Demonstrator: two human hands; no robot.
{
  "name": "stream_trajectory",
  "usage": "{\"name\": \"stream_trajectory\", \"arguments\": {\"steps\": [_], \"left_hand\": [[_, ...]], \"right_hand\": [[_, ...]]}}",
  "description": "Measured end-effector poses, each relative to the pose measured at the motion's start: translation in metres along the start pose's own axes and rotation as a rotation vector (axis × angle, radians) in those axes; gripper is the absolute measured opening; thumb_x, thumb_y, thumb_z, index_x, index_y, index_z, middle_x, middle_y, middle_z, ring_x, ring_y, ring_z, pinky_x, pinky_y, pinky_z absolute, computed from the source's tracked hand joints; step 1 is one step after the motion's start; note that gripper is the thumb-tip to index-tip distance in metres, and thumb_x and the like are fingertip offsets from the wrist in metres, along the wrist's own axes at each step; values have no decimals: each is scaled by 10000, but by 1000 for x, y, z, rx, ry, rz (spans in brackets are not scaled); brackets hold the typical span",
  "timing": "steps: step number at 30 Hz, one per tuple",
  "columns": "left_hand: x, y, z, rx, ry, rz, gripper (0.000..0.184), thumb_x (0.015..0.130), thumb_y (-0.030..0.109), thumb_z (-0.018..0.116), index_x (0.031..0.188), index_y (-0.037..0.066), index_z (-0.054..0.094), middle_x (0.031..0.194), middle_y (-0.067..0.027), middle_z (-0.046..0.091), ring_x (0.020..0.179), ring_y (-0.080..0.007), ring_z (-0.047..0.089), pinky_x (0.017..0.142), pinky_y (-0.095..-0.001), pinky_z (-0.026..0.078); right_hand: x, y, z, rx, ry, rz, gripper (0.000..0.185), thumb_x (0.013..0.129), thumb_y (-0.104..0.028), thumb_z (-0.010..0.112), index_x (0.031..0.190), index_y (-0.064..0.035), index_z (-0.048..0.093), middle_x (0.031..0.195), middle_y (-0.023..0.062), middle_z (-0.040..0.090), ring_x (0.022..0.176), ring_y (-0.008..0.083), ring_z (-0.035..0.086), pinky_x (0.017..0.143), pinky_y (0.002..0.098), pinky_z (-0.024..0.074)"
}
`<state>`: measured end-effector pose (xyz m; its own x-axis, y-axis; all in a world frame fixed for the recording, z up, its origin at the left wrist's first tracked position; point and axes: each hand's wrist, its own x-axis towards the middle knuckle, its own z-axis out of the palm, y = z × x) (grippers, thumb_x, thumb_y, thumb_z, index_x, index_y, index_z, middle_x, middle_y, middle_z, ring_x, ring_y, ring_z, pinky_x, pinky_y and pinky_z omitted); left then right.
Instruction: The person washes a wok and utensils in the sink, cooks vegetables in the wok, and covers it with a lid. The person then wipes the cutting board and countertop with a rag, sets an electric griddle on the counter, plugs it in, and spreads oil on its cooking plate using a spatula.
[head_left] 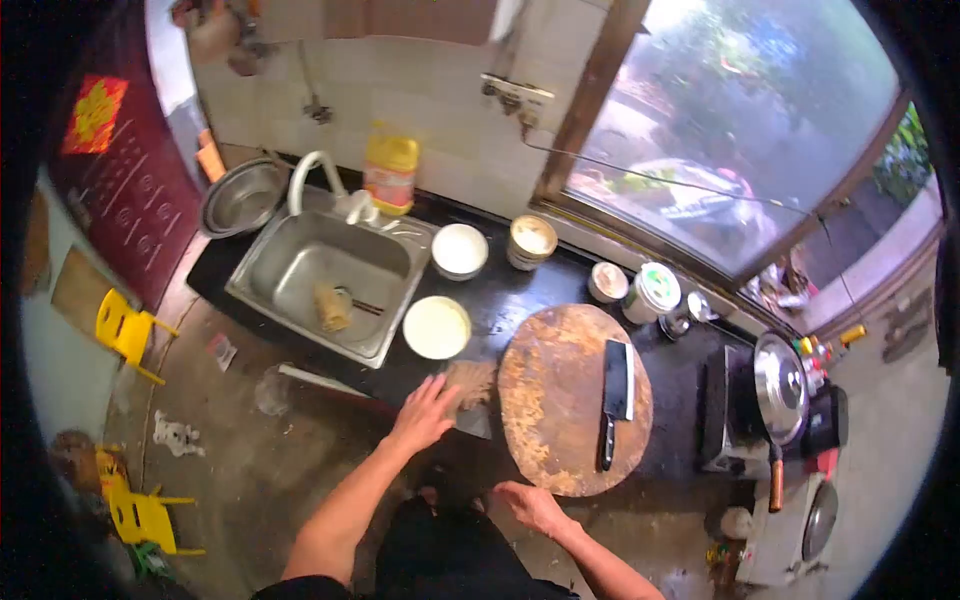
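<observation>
Brown cloth (pixel 472 383), flat on the black counter (pixel 678 400) close to its front edge, in the narrow strip between the sink (pixel 300 262) and the round cutting board (pixel 550 390). Left hand (pixel 422 413) at the near left side of the cloth, reaching in from the front, fingers stretched out and slightly apart, fingertips at the cloth's edge; grip slack, laid against the cloth rather than clenched round it.

Right hand (pixel 533 507) just in front of the board's near edge, fingers pointing left and partly bent. Impossible to tell from above: clenched or loose; contact with the board's rim equally uncertain.

On the right part of the board, a cleaver (pixel 619 380), broad blade toward the back, dark handle toward the front. Just behind the cloth and beside the sink, a bowl with pale yellow contents (pixel 437 327); farther back, a bowl with white contents (pixel 460 250) and, to its right, a stack of bowls (pixel 532 243).

Inside the sink, a tan object (pixel 331 307), too blurred to identify. Behind the sink, a white faucet (pixel 318 172) and a yellow bottle (pixel 391 178). Far right along the counter, a shiny pan (pixel 780 385), beside or over the stove (pixel 722 420).
</observation>
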<state>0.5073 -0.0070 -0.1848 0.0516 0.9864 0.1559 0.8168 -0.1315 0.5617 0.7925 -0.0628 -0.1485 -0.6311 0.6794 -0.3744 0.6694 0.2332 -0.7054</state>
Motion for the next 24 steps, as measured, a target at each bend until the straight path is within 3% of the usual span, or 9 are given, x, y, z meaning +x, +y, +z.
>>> {"name": "stream_trajectory", "arguments": {"steps": [2,5,7,10,13,14,16,19,24], "left_hand": [[43,18,23,203,-55,124,530,761,153,683,1257,81,510,1378,-171,415,1261,-402,370,1031,-482,342],[53,8,79,149,-207,46,434,757,55,619,1183,66,541,1272,-179,475,1203,-405,402,988,-512,361],[19,13,95,199,-122,265,327,733,5,576,1060,23,562,1099,-162,512,1054,-396,465,878,-487,428],[-26,65,70,-36,-577,168,297,727,68,590,1015,118,643,1000,-167,549,937,-399,501,821,-479,463],[-54,113,92,-504,-785,57,339,777,209,597,1105,127,618,1058,-168,610,1013,-343,580,880,-429,466],[-55,137,96,-601,-809,119,364,801,217,593,1149,111,590,1119,-169,601,1033,-352,578,893,-426,466],[-57,186,98,-704,-783,302,416,847,194,564,1237,63,504,1212,-194,550,1125,-362,530,932,-416,448],[-60,229,113,-632,-714,736,489,849,228,601,1277,31,470,1276,-186,521,1222,-394,447,1007,-468,374],[-6,249,104,-455,-443,734,469,813,247,643,1233,77,523,1285,-141,514,1224,-366,436,982,-486,367]], "right_hand": [[-18,-1,-3,57,15,112,271,889,-145,541,1147,-76,582,1019,167,648,951,343,629,794,394,508],[-37,16,14,118,35,236,268,887,-159,551,1138,-77,589,1013,166,651,949,344,630,796,400,507],[-49,40,35,166,113,268,268,893,-196,553,1130,-79,597,989,158,658,893,325,646,780,392,512],[-64,60,61,185,201,395,273,904,-246,548,1095,-63,614,932,138,677,786,275,659,740,370,518],[-83,63,73,656,307,827,338,925,-334,504,1149,-99,597,1041,108,665,869,244,651,748,395,522],[-93,65,79,1002,488,858,364,931,-361,478,1174,-111,582,1093,98,642,915,243,638,766,407,521],[-117,67,88,1690,834,822,417,943,-416,426,1224,-134,551,1196,79,596,1007,240,611,802,430,519],[-140,43,49,2063,1283,341,535,918,-538,423,1261,-138,514,1265,70,550,1113,277,553,943,484,453],[-152,103,-15,1967,1507,131,646,866,-611,485,1288,-122,482,1265,87,538,1170,301,500,986,486,415]]}}
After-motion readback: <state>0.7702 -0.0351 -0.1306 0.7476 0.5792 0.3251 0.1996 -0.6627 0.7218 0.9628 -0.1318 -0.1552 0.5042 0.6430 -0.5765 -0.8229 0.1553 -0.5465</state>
